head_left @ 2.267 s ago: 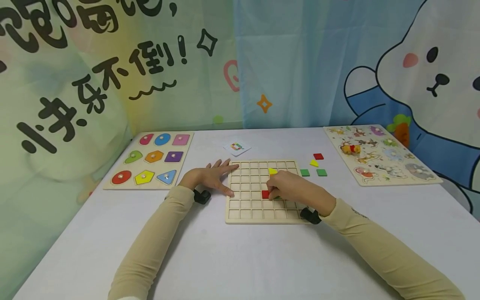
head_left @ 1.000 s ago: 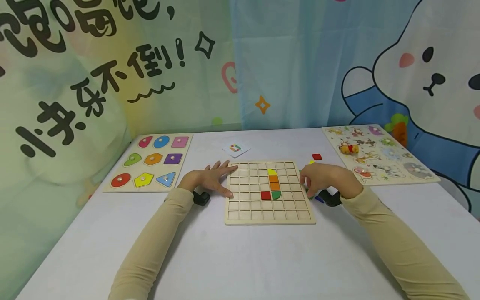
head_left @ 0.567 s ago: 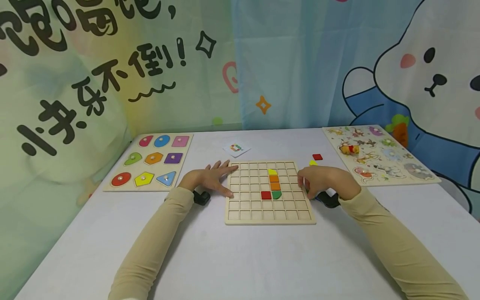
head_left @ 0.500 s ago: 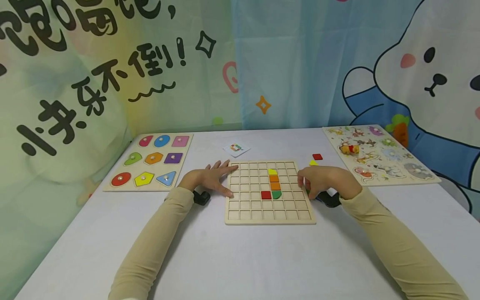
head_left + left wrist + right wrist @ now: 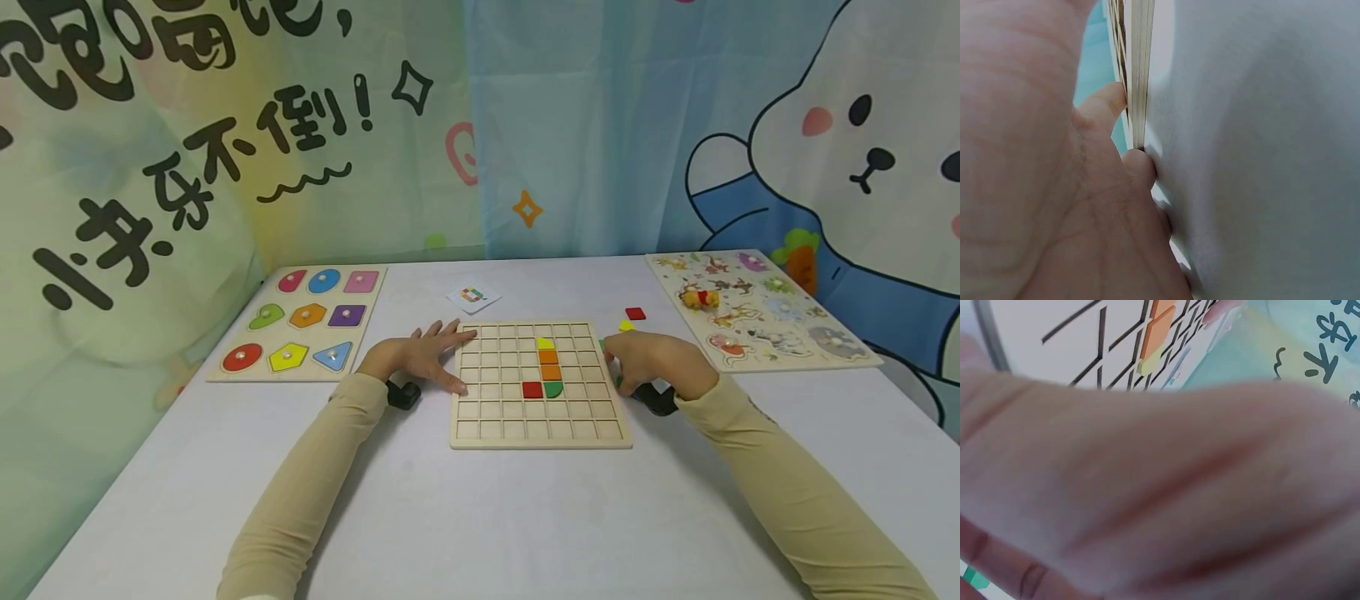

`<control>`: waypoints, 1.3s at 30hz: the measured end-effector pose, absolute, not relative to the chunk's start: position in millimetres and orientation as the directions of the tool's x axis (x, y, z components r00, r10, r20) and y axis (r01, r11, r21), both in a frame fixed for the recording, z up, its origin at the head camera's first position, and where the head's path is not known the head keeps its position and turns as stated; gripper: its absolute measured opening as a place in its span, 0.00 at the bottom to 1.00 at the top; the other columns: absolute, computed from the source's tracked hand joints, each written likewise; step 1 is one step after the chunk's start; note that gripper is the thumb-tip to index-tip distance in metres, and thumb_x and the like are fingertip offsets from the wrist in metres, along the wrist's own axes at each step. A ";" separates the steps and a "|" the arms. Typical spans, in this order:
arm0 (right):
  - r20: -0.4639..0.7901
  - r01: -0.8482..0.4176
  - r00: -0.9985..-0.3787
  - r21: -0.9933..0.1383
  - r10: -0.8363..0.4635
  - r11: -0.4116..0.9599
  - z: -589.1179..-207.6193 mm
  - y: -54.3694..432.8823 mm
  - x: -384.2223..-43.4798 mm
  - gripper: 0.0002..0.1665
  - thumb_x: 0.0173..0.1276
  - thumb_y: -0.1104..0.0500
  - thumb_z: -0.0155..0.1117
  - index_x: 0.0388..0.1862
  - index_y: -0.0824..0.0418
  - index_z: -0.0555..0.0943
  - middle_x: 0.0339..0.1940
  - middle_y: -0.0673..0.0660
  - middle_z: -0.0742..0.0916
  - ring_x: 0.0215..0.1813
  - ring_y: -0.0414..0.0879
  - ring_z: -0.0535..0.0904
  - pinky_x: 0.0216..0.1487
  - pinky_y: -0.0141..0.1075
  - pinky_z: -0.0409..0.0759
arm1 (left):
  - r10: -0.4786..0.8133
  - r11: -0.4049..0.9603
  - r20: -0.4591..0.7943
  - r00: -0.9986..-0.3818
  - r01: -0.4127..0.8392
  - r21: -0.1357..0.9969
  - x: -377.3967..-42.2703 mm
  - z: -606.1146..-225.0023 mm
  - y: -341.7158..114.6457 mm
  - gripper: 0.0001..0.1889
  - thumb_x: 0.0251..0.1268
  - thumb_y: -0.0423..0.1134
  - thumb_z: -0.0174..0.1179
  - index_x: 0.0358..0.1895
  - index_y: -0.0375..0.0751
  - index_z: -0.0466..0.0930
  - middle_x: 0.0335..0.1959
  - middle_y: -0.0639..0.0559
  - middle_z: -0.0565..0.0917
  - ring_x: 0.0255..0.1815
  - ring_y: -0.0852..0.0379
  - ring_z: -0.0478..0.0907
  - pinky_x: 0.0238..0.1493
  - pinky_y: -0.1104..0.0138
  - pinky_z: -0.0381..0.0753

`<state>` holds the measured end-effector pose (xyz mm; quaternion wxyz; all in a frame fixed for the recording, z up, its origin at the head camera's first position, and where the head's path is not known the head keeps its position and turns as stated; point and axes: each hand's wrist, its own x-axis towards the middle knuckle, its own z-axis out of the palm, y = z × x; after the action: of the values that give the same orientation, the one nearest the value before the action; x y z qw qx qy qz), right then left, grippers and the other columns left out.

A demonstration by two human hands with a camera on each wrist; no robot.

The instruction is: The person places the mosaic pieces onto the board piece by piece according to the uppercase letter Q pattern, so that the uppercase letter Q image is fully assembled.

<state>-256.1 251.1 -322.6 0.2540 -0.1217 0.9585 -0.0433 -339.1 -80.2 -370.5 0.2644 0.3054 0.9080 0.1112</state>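
A wooden grid board [image 5: 491, 408] lies on the table in the head view. Set in it are a yellow piece [image 5: 545, 343], two orange squares [image 5: 550, 364], a red square [image 5: 532, 390] and a round-cornered green piece [image 5: 552, 389]. My left hand [image 5: 420, 357], fingers spread, rests at the board's left edge; the left wrist view has its thumb [image 5: 1107, 103] over the edge. Beside the right edge, my right hand [image 5: 652, 360] reaches down with bent fingers. A bit of green [image 5: 618, 381] shows at its fingertips; I cannot tell whether they grip it.
Beyond the right hand lie a loose red piece [image 5: 636, 313] and a yellow one [image 5: 627, 326]. A pattern card [image 5: 474, 296] sits behind the board. A knobbed shape puzzle [image 5: 296, 325] is at left, an animal puzzle [image 5: 757, 312] at right. A printed curtain [image 5: 570, 125] hangs behind.
My right hand has left the grid, uncovering the orange squares and green piece, and moved right to beside the board. Lately it shifted slightly off the edge. The left hand stays put.
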 end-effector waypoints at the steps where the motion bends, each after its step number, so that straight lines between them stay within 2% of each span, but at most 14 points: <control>1: -0.477 -0.218 -0.840 -0.140 -0.258 0.966 -322.8 251.3 -256.2 0.26 0.58 0.62 0.73 0.53 0.68 0.73 0.36 0.57 0.81 0.37 0.48 0.74 0.41 0.40 0.75 | 0.613 0.789 -0.413 -0.673 0.495 0.364 -339.0 -370.3 -80.2 0.56 0.55 0.64 0.65 0.80 0.57 0.37 0.81 0.46 0.30 0.80 0.42 0.23 0.75 0.44 0.25; 7: -0.486 -0.214 -0.840 -0.114 -0.242 0.970 -324.6 251.3 -257.0 0.22 0.60 0.60 0.73 0.49 0.66 0.76 0.39 0.56 0.82 0.39 0.47 0.73 0.43 0.41 0.75 | 0.612 0.790 -0.415 -0.673 0.492 0.367 -338.9 -370.1 -80.2 0.56 0.56 0.64 0.65 0.80 0.57 0.37 0.81 0.46 0.30 0.79 0.42 0.23 0.75 0.44 0.25; 12: -0.483 -0.204 -0.843 -0.119 -0.237 0.972 -324.7 252.6 -257.3 0.15 0.61 0.60 0.72 0.42 0.64 0.77 0.37 0.55 0.81 0.38 0.47 0.73 0.41 0.38 0.74 | 0.613 0.789 -0.412 -0.674 0.492 0.368 -338.8 -370.8 -81.0 0.56 0.55 0.64 0.65 0.80 0.57 0.37 0.81 0.46 0.30 0.79 0.42 0.23 0.75 0.44 0.25; 16: -0.463 -0.230 -0.842 -0.155 -0.276 0.961 -322.3 256.4 -257.7 0.10 0.63 0.63 0.70 0.39 0.64 0.78 0.34 0.54 0.81 0.35 0.45 0.74 0.37 0.35 0.73 | 0.617 0.785 -0.410 -0.672 0.494 0.373 -338.7 -370.7 -81.3 0.56 0.55 0.64 0.65 0.80 0.57 0.37 0.81 0.46 0.30 0.79 0.42 0.23 0.75 0.44 0.24; 22: -0.367 -0.314 -0.839 -0.273 -0.400 0.909 -316.2 259.3 -258.9 0.05 0.64 0.68 0.66 0.38 0.66 0.80 0.30 0.55 0.82 0.25 0.42 0.79 0.33 0.35 0.76 | 0.615 0.787 -0.413 -0.671 0.493 0.371 -338.6 -369.9 -81.1 0.55 0.56 0.64 0.65 0.80 0.57 0.37 0.81 0.47 0.30 0.79 0.42 0.22 0.75 0.44 0.24; 25: -0.288 -0.367 -0.848 -0.283 -0.444 0.886 -314.2 257.3 -260.5 0.05 0.65 0.67 0.66 0.40 0.65 0.82 0.30 0.55 0.85 0.26 0.42 0.80 0.33 0.35 0.79 | 0.614 0.788 -0.413 -0.673 0.494 0.368 -338.8 -370.3 -81.1 0.56 0.56 0.64 0.64 0.80 0.58 0.37 0.81 0.47 0.30 0.79 0.42 0.23 0.75 0.44 0.24; 28: -0.166 -0.416 -0.871 -0.253 -0.463 0.873 -313.8 255.3 -261.3 0.11 0.67 0.67 0.64 0.47 0.67 0.85 0.37 0.58 0.88 0.35 0.47 0.84 0.40 0.40 0.83 | 0.614 0.788 -0.410 -0.674 0.498 0.362 -339.5 -370.7 -80.7 0.56 0.56 0.64 0.64 0.80 0.57 0.37 0.81 0.47 0.30 0.79 0.42 0.23 0.75 0.44 0.25; 31: -0.064 -0.435 -0.887 -0.220 -0.458 0.873 -313.8 254.4 -261.6 0.15 0.69 0.69 0.60 0.53 0.69 0.83 0.42 0.62 0.87 0.43 0.53 0.83 0.44 0.45 0.83 | 0.614 0.788 -0.411 -0.674 0.500 0.359 -339.6 -370.8 -80.1 0.55 0.56 0.64 0.64 0.80 0.57 0.37 0.81 0.47 0.30 0.79 0.42 0.23 0.75 0.44 0.25; 33: -0.041 -0.417 -0.899 -0.229 -0.436 0.880 -313.9 254.1 -261.9 0.17 0.70 0.70 0.58 0.56 0.69 0.81 0.43 0.64 0.86 0.41 0.53 0.83 0.44 0.44 0.83 | 0.613 0.789 -0.413 -0.674 0.496 0.362 -339.2 -370.7 -79.8 0.55 0.56 0.64 0.64 0.80 0.57 0.37 0.81 0.47 0.30 0.79 0.42 0.23 0.75 0.44 0.25; 35: -0.035 -0.403 -0.905 -0.248 -0.424 0.881 -313.7 253.4 -262.4 0.17 0.70 0.70 0.57 0.56 0.69 0.80 0.43 0.65 0.86 0.36 0.50 0.83 0.40 0.42 0.83 | 0.612 0.789 -0.413 -0.674 0.493 0.365 -339.0 -370.9 -79.8 0.55 0.56 0.64 0.65 0.80 0.57 0.37 0.81 0.47 0.30 0.79 0.42 0.23 0.75 0.44 0.24; 39: 0.027 -0.437 -0.894 -0.272 -0.447 0.857 -313.3 250.7 -263.6 0.15 0.67 0.71 0.61 0.53 0.68 0.82 0.40 0.62 0.86 0.34 0.48 0.82 0.36 0.39 0.83 | 0.611 0.790 -0.409 -0.678 0.489 0.370 -339.0 -371.5 -80.4 0.56 0.55 0.63 0.65 0.80 0.57 0.37 0.81 0.47 0.30 0.79 0.42 0.23 0.75 0.44 0.24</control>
<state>-263.6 250.7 -313.3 0.0186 -0.2292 0.9635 -0.1369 -339.0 -80.4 -371.5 0.2635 0.3025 0.9086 0.1161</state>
